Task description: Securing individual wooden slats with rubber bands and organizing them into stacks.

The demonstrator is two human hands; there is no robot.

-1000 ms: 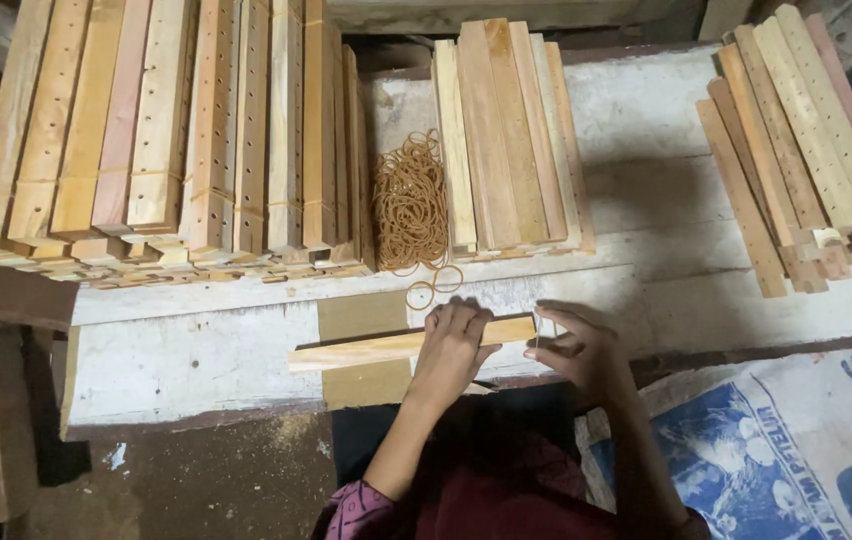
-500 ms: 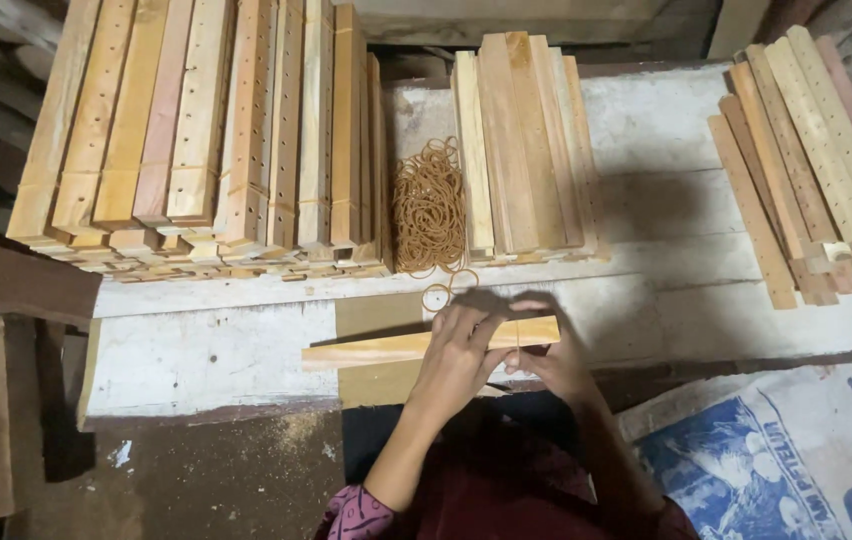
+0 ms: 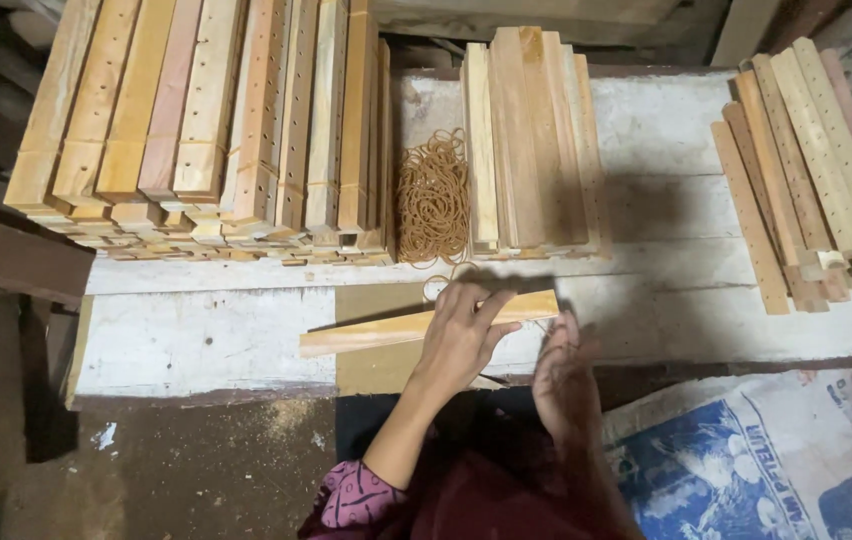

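A bundle of pale wooden slats (image 3: 376, 332) lies slanted across the white bench (image 3: 196, 340), close to its near edge. My left hand (image 3: 461, 335) presses down over the bundle near its right end, fingers wrapped across the top. My right hand (image 3: 561, 372) is blurred just below that end, fingers pointing up at it. A thin strand like a rubber band (image 3: 550, 322) seems to run from the slat end to those fingers; I cannot tell if they grip it. A loose band (image 3: 436, 288) lies just behind the bundle.
A big stack of drilled wooden bars (image 3: 216, 130) fills the back left. A heap of rubber bands (image 3: 432, 195) lies between it and a smaller stack of slats (image 3: 531, 140). More drilled bars (image 3: 806, 170) lie at the right. A printed sack (image 3: 746, 460) lies below right.
My right hand has come off the slat end and dropped toward me. My left hand stays on the bundle. The view has shifted a little to the left.
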